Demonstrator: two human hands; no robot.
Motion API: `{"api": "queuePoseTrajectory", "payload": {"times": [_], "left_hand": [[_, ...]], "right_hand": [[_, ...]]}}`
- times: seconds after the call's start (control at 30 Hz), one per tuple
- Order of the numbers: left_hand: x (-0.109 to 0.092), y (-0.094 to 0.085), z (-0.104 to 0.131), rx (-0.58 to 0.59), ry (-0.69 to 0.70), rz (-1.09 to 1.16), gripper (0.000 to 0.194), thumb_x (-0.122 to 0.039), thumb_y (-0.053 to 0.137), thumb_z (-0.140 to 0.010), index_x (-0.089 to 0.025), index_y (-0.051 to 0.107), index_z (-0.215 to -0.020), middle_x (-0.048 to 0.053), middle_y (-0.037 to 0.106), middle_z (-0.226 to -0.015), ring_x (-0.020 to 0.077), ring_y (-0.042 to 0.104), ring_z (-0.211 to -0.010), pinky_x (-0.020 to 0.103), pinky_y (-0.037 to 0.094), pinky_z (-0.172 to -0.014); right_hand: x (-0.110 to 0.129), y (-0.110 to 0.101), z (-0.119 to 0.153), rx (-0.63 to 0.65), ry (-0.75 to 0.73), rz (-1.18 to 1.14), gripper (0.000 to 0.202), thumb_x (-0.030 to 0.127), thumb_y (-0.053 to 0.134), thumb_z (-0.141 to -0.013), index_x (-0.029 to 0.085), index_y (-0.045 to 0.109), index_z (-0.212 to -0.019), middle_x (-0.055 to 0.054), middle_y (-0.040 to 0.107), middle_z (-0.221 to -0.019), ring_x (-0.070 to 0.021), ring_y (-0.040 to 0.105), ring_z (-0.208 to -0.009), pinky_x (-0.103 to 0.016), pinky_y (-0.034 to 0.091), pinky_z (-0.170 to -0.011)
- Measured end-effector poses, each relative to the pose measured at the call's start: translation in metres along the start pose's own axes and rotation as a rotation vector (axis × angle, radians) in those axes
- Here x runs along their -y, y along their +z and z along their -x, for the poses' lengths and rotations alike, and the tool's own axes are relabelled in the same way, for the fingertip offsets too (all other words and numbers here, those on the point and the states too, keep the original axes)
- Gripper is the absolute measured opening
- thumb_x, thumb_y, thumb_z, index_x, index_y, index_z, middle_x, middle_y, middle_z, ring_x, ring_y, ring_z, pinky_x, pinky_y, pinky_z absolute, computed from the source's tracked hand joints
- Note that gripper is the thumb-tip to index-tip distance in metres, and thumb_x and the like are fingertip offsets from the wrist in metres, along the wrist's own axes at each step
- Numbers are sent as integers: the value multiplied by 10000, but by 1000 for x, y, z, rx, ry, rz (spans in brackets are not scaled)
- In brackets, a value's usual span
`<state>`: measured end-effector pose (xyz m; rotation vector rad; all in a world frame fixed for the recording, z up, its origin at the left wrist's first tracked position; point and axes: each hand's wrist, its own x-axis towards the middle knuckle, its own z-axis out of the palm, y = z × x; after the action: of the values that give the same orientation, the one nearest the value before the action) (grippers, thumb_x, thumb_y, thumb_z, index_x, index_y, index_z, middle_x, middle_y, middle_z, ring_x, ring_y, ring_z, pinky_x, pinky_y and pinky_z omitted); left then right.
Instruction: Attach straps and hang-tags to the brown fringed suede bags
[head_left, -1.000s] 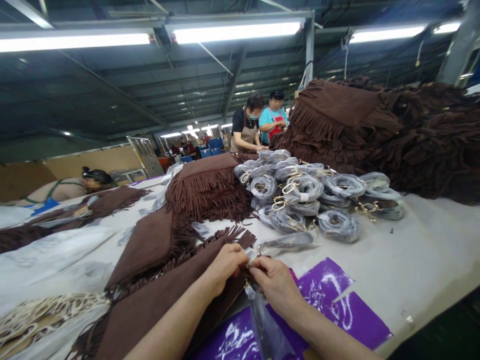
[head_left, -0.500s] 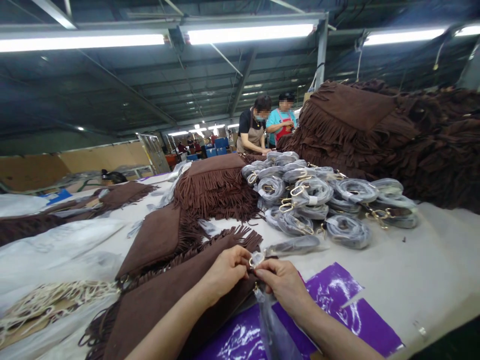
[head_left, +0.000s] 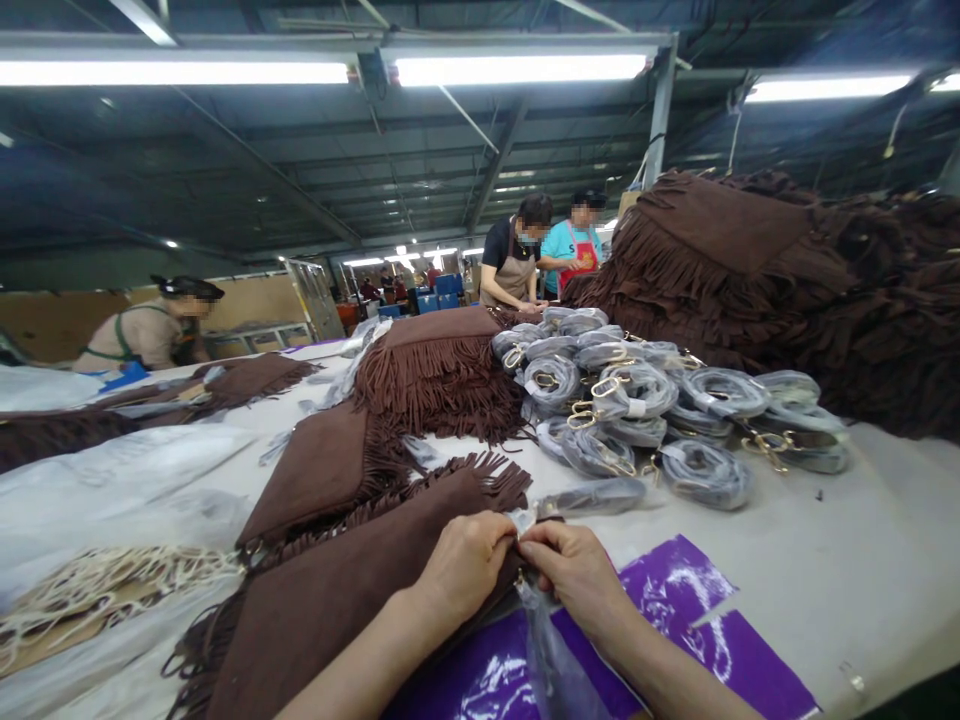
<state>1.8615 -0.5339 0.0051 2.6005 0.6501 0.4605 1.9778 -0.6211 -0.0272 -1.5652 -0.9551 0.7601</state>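
Note:
My left hand [head_left: 466, 560] is closed in a pinch at the far right corner of a brown fringed bag [head_left: 360, 570]. Opposite it, fingertips almost meeting, my right hand [head_left: 574, 572] pinches at the same spot. Between them shows a bit of plastic-wrapped strap clasp [head_left: 523, 519]; the fingers hide most of the metal. Below the right hand a strap in clear plastic [head_left: 551, 650] hangs down, with a small gold fitting at its top. Under it lies a glossy purple sheet [head_left: 480, 670]. Another plastic-wrapped strap [head_left: 592, 496] lies just beyond the fingertips.
Coiled straps in plastic [head_left: 634, 390] are heaped ahead. Behind them rises a tall pile of brown fringed bags [head_left: 735, 240]; a smaller stack [head_left: 442, 350] stands left of the coils. White cords [head_left: 112, 590] lie at left. Co-workers [head_left: 517, 255] stand across the table; another person [head_left: 161, 325] bends at left.
My left hand has turned and closed in against the right fingertips, covering the gold clasp that showed between them. The view has shifted slightly left, and the person at left has risen into sight.

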Motion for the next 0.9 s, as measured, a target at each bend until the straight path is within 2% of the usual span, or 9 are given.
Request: {"api": "queuePoseTrajectory", "payload": {"times": [0.33, 0.5, 0.6, 0.7, 0.77, 0.9], "left_hand": [[6, 8, 1, 17, 185, -355, 197, -119, 376, -842, -141, 560, -774, 62, 625, -719, 179, 587, -662, 264, 422, -606], [4, 4, 2, -58, 42, -181, 159, -124, 356, -822, -164, 506, -789, 40, 600, -702, 173, 583, -667, 270, 411, -624], [3, -1, 3, -127, -101, 70, 127, -165, 353, -811, -179, 466, -754, 9, 565, -641, 153, 559, -592, 258, 407, -587], [3, -5, 4, -134, -210, 338, 121, -192, 347, -800, -185, 444, -728, -12, 559, -612, 125, 525, -506, 235, 404, -530], [2, -6, 6, -109, -210, 330, 127, -178, 365, -783, -181, 469, -711, -14, 562, -604, 126, 527, -523, 236, 404, -545], [0, -7, 9, -32, -50, 83, 154, -116, 450, -734, -177, 588, -766, 11, 609, -747, 152, 564, -727, 250, 407, -680]], "right_hand": [[-1, 0, 1, 7, 15, -29, 159, 273, 511, -671, 160, 610, -620, 52, 448, -406, -83, 404, -392, -199, 284, -405], [1, -3, 2, 35, 51, -96, 118, 275, 522, -630, 169, 558, -668, 54, 492, -451, -85, 439, -399, -192, 310, -389], [1, -4, 1, 62, 58, -149, 128, 260, 529, -595, 180, 517, -694, 63, 513, -469, -88, 473, -404, -192, 339, -396], [0, -4, 0, 73, 45, -177, 127, 261, 524, -594, 184, 508, -694, 72, 513, -445, -83, 475, -396, -191, 348, -407], [-1, -3, 0, 70, 38, -182, 121, 265, 515, -597, 184, 510, -687, 76, 508, -431, -80, 472, -388, -191, 346, -407], [-1, -2, 0, 61, 37, -176, 118, 269, 503, -602, 184, 515, -683, 77, 509, -425, -82, 481, -386, -190, 347, -404]]}}
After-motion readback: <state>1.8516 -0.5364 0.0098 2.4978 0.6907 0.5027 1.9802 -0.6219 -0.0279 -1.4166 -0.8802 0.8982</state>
